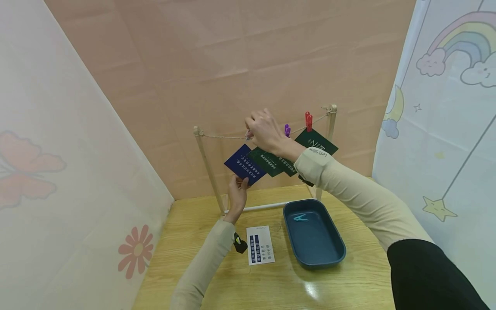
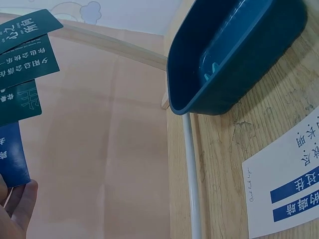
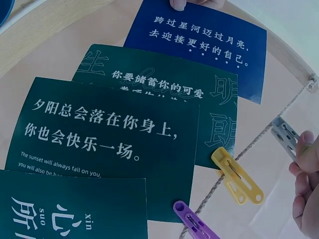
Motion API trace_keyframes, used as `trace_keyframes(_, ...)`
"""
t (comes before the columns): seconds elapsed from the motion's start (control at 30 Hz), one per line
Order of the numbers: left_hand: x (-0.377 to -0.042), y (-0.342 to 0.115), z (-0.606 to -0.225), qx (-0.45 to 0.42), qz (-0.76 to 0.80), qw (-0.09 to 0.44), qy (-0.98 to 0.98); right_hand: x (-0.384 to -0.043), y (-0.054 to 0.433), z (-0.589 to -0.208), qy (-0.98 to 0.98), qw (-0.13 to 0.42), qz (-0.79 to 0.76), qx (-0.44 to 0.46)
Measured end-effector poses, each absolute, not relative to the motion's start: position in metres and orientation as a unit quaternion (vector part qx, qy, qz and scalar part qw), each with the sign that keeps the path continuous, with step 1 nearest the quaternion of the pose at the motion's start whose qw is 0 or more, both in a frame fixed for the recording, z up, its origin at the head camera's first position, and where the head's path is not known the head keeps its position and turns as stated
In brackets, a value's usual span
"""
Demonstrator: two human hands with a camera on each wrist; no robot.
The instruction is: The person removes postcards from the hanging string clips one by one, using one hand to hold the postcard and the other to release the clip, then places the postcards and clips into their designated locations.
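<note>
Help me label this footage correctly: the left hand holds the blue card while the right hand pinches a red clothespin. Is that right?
Not quite: the right hand pinches a grey clothespin, not a red one, as the right wrist view shows. The left hand does hold the blue card.

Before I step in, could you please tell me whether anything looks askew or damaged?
Yes: the purple-clipped green card covers some text on the yellow-clipped green card, which looks untidy. The blue card, pinched by the left hand, is tilted in the head view. Nothing appears spilled or damaged.
</note>
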State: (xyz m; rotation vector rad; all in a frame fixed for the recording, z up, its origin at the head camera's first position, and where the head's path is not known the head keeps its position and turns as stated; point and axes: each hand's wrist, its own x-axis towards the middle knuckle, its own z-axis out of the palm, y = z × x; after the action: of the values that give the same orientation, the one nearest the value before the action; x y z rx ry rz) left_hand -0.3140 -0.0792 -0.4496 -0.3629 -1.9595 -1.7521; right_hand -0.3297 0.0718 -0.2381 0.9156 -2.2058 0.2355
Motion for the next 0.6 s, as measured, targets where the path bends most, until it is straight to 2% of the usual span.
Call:
trace_keyframes(0.37, -0.309, -0.083, -0.451, -0.115, -0.628, 0.242, -0.731, -0.328, 0.074, -0.239, -0.858, 0.366, 0.079, 0.351)
trace_keyframes(0.6, -0.281, -0.081, -0.424, -0.141, -0.647, 0.237, -0.711, -0.324, 0.076, -0.24, -0.86, 0.355, 0.073, 0.358)
